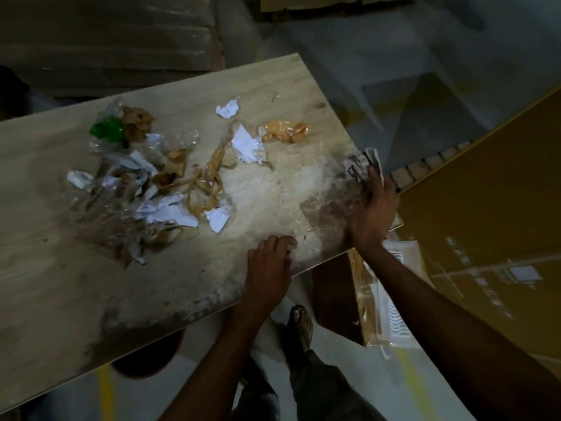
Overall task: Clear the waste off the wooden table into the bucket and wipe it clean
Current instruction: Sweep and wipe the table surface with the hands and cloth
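Note:
The wooden table (76, 299) carries a pile of waste (136, 183): torn white paper, clear plastic, brown tape strips and a green plastic piece (106, 129). An orange wrapper (285, 132) lies apart toward the right end. My right hand (373, 208) is at the table's right edge, pressed on a crumpled patterned cloth (361, 165). My left hand (270, 268) rests flat on the near edge of the table, holding nothing. A dark reddish bucket (145, 357) shows partly under the table's near edge.
Large cardboard sheets (485, 208) lean at the right. A plastic-wrapped package (388, 299) lies on the floor below the right hand. My foot in a sandal (300, 326) stands by the table. Stacked wrapped boxes (106, 34) fill the back.

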Tool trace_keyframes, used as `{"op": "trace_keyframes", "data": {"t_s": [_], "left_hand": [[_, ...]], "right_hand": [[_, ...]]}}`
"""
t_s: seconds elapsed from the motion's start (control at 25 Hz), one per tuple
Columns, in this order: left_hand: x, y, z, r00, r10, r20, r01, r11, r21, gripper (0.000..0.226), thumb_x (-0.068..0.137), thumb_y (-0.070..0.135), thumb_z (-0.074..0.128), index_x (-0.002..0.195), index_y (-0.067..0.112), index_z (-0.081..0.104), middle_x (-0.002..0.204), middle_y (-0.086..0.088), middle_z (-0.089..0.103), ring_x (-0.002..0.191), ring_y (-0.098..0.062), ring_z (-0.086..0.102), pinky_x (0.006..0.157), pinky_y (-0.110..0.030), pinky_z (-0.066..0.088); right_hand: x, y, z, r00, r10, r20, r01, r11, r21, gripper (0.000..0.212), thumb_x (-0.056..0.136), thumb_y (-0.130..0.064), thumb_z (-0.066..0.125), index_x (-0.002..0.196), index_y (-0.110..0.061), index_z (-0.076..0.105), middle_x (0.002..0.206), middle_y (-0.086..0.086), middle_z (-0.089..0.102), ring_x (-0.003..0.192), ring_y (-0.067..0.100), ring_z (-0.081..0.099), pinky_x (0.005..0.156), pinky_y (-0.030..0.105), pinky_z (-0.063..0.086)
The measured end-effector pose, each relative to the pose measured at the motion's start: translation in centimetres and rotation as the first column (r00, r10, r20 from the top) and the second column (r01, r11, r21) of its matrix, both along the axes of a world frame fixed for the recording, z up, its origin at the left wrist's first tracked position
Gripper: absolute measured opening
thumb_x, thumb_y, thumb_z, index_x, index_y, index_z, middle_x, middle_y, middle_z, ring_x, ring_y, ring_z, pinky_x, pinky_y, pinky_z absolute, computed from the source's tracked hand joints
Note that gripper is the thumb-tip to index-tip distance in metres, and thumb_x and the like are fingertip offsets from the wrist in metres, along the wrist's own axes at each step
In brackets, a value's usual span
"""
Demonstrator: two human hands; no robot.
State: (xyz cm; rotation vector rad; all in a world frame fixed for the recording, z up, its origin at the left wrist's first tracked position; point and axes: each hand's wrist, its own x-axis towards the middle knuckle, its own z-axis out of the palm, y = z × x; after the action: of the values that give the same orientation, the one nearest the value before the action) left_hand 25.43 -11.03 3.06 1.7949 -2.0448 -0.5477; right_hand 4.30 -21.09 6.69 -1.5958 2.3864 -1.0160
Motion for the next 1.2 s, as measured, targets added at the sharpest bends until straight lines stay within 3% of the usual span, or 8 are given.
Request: {"op": "trace_keyframes", "data": {"t_s": [0.16,0.28,0.4,0.52,0.68,0.88,1.0,1.2], "left_hand": [[-2.2,-1.3,-0.2,0.997,0.049,-0.051,-0.05,0.999,-0.018,0.02,0.095,0.027,0.06,0.114,0.034,0.058,0.11,0.002,0.061,0.093,-0.027,0.06,0.076,-0.042,0.043],[-2.3,-1.1,-0.6,0.972,0.16,-0.173,-0.168,0.985,-0.033,0.009,0.098,0.032,0.053,0.107,0.031,0.052,0.105,0.003,0.062,0.093,-0.027,0.061,0.081,-0.042,0.04],[-2.7,-0.9,0.1,0.905,0.279,-0.322,-0.288,0.957,0.019,0.016,0.09,0.011,0.061,0.097,0.022,0.052,0.093,0.002,0.058,0.086,-0.028,0.061,0.081,-0.043,0.042],[-2.6,-2.4,0.9,0.903,0.326,-0.279,-0.333,0.943,0.025,0.014,0.086,0.01,0.061,0.093,0.019,0.054,0.09,0.001,0.054,0.084,-0.025,0.055,0.078,-0.04,0.041],[-2.5,-4.4,0.6,0.941,0.301,-0.155,-0.302,0.953,0.017,0.013,0.091,0.024,0.065,0.101,0.021,0.058,0.092,0.003,0.059,0.089,-0.019,0.052,0.079,-0.034,0.035],[-2.8,-5.1,0.0,0.956,0.292,-0.031,-0.291,0.956,0.027,0.017,0.087,0.027,0.067,0.097,0.016,0.06,0.091,-0.006,0.06,0.086,-0.027,0.054,0.074,-0.039,0.034],[-2.8,-5.3,0.5,0.958,0.288,-0.002,-0.287,0.957,0.05,0.029,0.078,0.027,0.057,0.096,0.006,0.066,0.086,-0.014,0.063,0.077,-0.036,0.06,0.068,-0.04,0.045],[-2.0,-8.1,0.8,0.989,0.132,0.071,-0.134,0.991,0.019,0.013,0.08,0.03,0.06,0.08,0.018,0.055,0.077,-0.004,0.052,0.07,-0.029,0.055,0.062,-0.042,0.044]], "right_hand": [[-1.6,-1.8,-3.1,0.953,0.165,-0.255,-0.106,0.967,0.232,0.068,0.086,-0.011,0.057,0.152,-0.022,0.047,0.144,0.014,0.055,0.108,0.032,0.049,0.086,0.032,0.03],[2.2,-0.6,-3.3,0.909,0.392,-0.143,-0.348,0.901,0.258,0.064,0.095,-0.011,0.059,0.154,-0.03,0.043,0.151,0.007,0.049,0.114,0.025,0.045,0.081,0.025,0.032],[6.2,1.3,-2.0,0.773,0.634,-0.03,-0.622,0.766,0.161,0.067,0.088,-0.003,0.05,0.149,-0.03,0.053,0.152,0.003,0.051,0.121,0.027,0.047,0.086,0.031,0.044],[5.4,0.0,-1.2,0.884,0.441,0.157,-0.449,0.893,0.02,0.075,0.08,0.009,0.049,0.148,-0.024,0.054,0.146,0.005,0.058,0.126,0.03,0.05,0.097,0.036,0.046],[3.3,-6.2,-2.3,0.981,0.185,0.054,-0.191,0.971,0.144,0.08,0.079,0.009,0.049,0.154,-0.022,0.046,0.153,0.012,0.048,0.129,0.034,0.045,0.104,0.037,0.041],[12.4,-8.4,-4.3,0.768,0.613,0.185,-0.633,0.771,0.07,0.076,0.077,0.007,0.049,0.145,-0.025,0.059,0.152,0.008,0.054,0.133,0.035,0.05,0.114,0.034,0.04],[15.3,-7.2,-2.4,0.658,0.676,0.333,-0.721,0.692,0.02,0.075,0.076,0.006,0.042,0.142,-0.021,0.062,0.151,0.009,0.055,0.133,0.031,0.052,0.114,0.037,0.043],[8.6,-11.3,0.3,0.91,0.349,0.222,-0.321,0.935,-0.154,0.049,0.088,-0.002,0.047,0.134,-0.005,0.065,0.13,0.018,0.066,0.119,0.027,0.057,0.105,0.019,0.037]]}}
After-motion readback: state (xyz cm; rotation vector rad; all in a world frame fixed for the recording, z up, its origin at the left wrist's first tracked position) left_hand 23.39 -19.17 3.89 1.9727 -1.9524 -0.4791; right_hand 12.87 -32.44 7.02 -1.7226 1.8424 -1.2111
